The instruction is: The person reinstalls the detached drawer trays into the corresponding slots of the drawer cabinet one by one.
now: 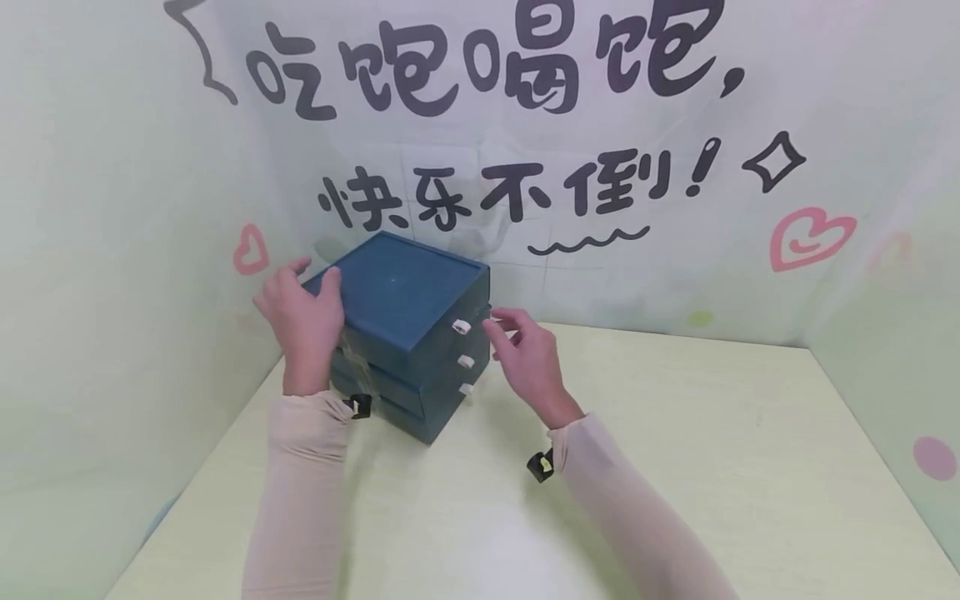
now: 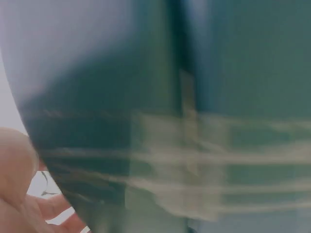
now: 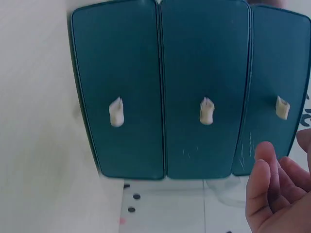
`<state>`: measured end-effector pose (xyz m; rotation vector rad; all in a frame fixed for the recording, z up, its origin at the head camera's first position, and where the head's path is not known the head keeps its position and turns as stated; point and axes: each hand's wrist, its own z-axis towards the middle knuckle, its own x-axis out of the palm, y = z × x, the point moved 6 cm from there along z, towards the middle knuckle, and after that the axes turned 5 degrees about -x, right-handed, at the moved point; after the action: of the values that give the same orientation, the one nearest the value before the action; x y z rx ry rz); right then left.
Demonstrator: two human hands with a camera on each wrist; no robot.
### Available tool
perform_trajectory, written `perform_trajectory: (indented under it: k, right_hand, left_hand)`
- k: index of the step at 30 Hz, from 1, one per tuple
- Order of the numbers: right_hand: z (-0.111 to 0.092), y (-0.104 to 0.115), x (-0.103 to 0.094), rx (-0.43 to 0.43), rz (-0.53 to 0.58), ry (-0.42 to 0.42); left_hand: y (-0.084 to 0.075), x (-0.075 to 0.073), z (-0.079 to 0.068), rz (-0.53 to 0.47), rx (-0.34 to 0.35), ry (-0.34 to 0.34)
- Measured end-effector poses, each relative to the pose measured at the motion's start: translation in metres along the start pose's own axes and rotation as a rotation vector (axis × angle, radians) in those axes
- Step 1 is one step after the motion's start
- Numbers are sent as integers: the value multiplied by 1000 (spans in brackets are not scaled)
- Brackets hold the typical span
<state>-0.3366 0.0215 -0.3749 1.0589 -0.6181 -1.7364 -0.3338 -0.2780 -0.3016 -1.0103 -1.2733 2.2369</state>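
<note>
A dark blue box of three stacked drawers (image 1: 397, 283) stands angled on the table. White pull tabs stick out from the fronts: the top tab (image 1: 461, 327), the middle tab (image 1: 466, 362) and the bottom tab (image 1: 467, 389). My left hand (image 1: 303, 321) rests at the upper left edge of the box, thumb and fingers spread; the box hides some fingertips. Beside the top drawer front, my right hand (image 1: 528, 354) has loosely bent fingers and holds nothing. In the right wrist view, its fingertips are apart from the nearest tab (image 3: 282, 108), and all drawers look closed.
Clear tape (image 1: 360, 367) runs down the box's left side; the left wrist view shows it blurred. Behind the pale table (image 1: 675, 467) hangs a white backdrop (image 1: 637, 283) with black lettering and pink hearts. Black wrist cameras (image 1: 541, 466) sit at both cuffs.
</note>
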Motion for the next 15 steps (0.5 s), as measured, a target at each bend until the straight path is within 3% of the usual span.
perform_trajectory:
  k: [4,8,11,15]
  right_hand:
    - [6,-6,-21,-7,-106,-26]
    - [13,-13,-45,-7,-218,6]
    - [22,-16,-66,-1,-297,39]
    - [34,-16,-97,0,-385,36]
  left_hand:
    - [-25,-2,-8,-9,105,-37]
    - [-52,-4,-20,-82,203,-85]
    - [-77,-5,-33,-173,263,-99]
    - [-119,-1,-58,-267,395,-77]
